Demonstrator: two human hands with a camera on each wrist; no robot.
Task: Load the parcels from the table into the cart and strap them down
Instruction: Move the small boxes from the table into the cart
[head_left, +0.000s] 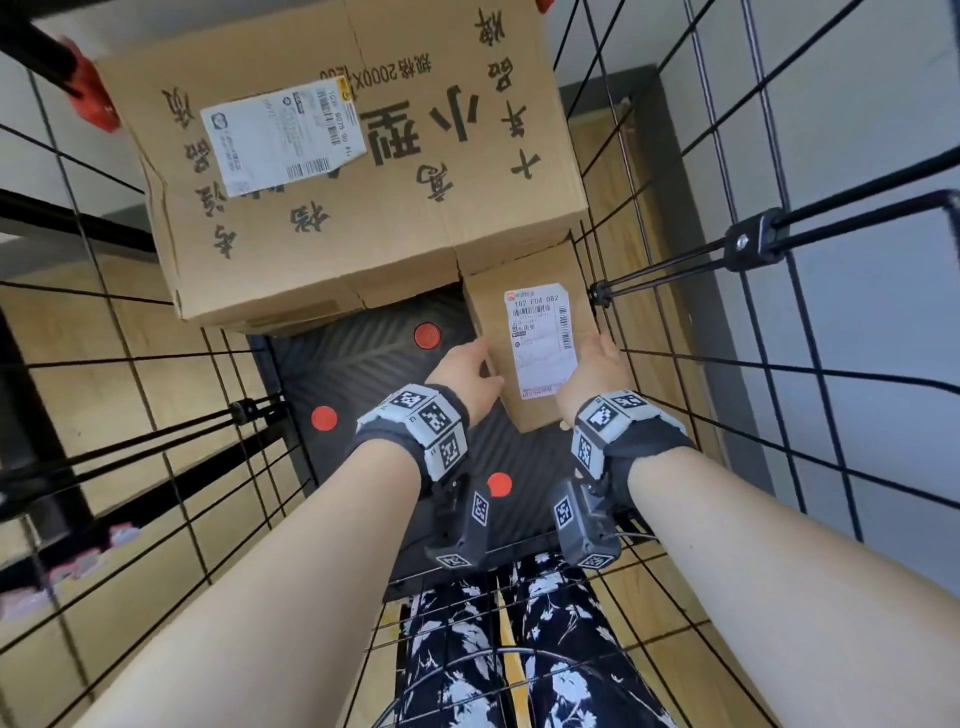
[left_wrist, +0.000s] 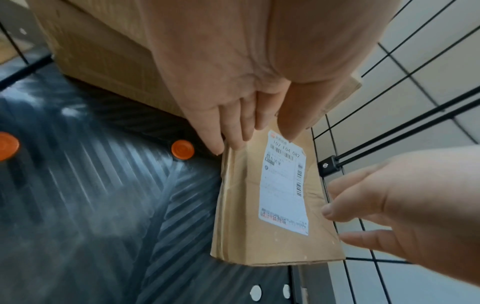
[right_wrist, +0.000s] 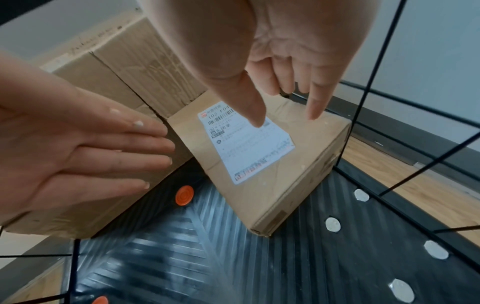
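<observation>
Head view: small parcel (head_left: 530, 353) flat on the ribbed black cart floor (head_left: 363, 374), far right corner, beside the wire mesh wall (head_left: 675, 332).
Neighbour: big carton (head_left: 332, 171) behind and left, far end of parcel touching or just beside it; contact not certain.
Left hand (head_left: 462, 371): at the parcel's left edge, fingers straight and together, tips along the taped side in the left wrist view (left_wrist: 233, 131); no curl, no grasp visible.
Right hand (head_left: 597, 371): at the right edge, between parcel and mesh; fingers loose and spread (right_wrist: 314, 102), pointing down toward the top face, contact unclear, gripping nothing visible.
Key relation: parcel directly between the two palms and slightly ahead of the fingertips; long axis running away from the body toward the carton; both hands about equally near, left looking the closer to touching.
Likely step: settling the parcel into the corner, or letting it go; judged, not seen.
Materials: plain brown corrugated card, flat oblong, taped seams, white shipping label (head_left: 540, 338) with barcodes on top.
Floor: chevron-ridged rubber or plastic, orange-red round caps (head_left: 427, 335), pale discs along the near edge.
Cart walls: thin black wire grid, black clamp (head_left: 753, 241) on the right rail.
Strapping: not yet begun.
</observation>
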